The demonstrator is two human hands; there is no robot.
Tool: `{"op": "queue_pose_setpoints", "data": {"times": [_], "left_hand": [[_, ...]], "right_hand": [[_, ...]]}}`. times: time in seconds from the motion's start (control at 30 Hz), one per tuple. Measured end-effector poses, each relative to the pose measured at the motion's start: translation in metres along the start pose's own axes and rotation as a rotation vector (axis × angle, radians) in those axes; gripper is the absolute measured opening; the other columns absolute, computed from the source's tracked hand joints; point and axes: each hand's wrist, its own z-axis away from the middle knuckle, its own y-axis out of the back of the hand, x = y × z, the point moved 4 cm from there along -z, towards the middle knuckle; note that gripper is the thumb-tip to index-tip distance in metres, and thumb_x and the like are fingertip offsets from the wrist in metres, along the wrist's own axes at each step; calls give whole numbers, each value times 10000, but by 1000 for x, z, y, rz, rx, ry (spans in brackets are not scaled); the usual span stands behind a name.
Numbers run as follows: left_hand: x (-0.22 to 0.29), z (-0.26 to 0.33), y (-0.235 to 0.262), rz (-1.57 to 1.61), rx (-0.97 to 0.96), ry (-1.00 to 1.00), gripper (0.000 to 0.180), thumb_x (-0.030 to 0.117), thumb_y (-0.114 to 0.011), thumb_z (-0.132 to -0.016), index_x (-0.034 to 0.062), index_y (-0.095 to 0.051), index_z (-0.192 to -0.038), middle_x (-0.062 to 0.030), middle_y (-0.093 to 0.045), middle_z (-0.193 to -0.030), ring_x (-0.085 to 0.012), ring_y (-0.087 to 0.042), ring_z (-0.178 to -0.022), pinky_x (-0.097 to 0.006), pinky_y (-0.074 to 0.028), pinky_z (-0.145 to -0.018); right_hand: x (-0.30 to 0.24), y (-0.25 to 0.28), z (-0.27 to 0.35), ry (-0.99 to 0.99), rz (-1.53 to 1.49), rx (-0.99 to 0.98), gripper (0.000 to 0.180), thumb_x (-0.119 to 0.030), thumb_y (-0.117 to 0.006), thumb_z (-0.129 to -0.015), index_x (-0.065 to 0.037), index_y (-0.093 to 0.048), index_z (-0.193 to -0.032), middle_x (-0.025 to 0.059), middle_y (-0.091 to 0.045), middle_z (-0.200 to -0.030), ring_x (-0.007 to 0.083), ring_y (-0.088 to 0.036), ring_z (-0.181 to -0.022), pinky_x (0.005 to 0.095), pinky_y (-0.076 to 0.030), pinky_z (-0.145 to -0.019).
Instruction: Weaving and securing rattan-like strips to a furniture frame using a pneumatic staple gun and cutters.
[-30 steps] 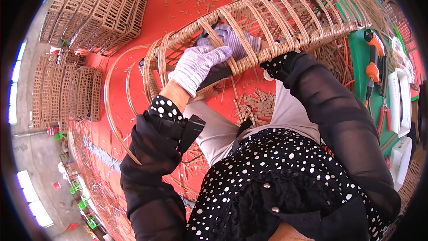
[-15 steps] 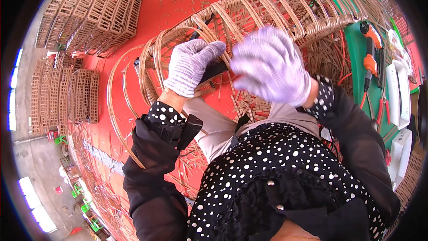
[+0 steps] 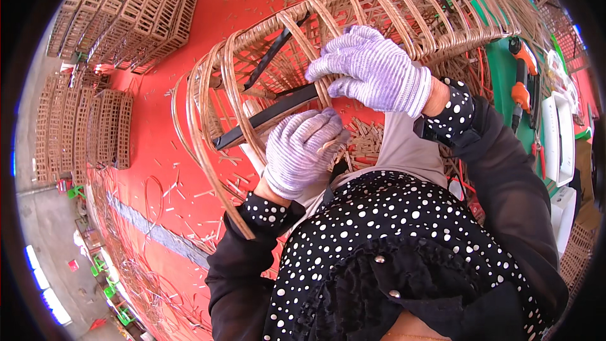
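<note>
A half-wrapped brown wicker frame (image 3: 404,9) lies across in front of me, its strands looped over the far rim and a black bar (image 3: 268,117) along the near side. My right hand (image 3: 375,72), in a striped pale-purple glove, closes around a rattan strand (image 3: 323,93) where it crosses the bar. Just below the bar, my gloved left hand (image 3: 306,148) has its fingers curled in; what they hold is mostly hidden. Long loose strands (image 3: 211,170) arch from the frame's left end down to my left forearm.
Stacks of woven brown baskets (image 3: 120,12) stand at the left. Cut strand scraps (image 3: 369,142) litter the red floor (image 3: 233,6). At right, an orange-and-black tool (image 3: 522,82), red-handled pliers (image 3: 538,151) and a white tray (image 3: 558,139) lie by a green surface.
My left hand has dropped from the rim to below the black bar. The right hand has moved left and closed on a strand. More of the bar shows, and the loose loops have shifted.
</note>
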Motion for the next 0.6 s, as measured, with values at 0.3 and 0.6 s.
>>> {"op": "queue_pose_setpoints", "data": {"times": [0.3, 0.6], "left_hand": [[-22, 19, -20, 55, 11, 36, 224, 147, -717, -651, 116, -625, -854, -44, -615, -810, -227, -602, -708, -339, -486, -606], [-17, 8, 18, 254, -192, 69, 199, 62, -583, -705, 41, -612, -900, -114, -623, -916, -271, -610, -844, -347, -496, -719]], "right_hand": [[-1, 3, -5, -6, -129, -144, 414, -452, -602, -730, -117, -621, -973, 99, -622, -798, 263, -583, -799, 368, -382, -802], [-11, -20, 7, 29, 307, 16, 328, -377, -650, -701, -168, -549, -933, 7, -573, -746, 205, -562, -715, 411, -388, -853]]}}
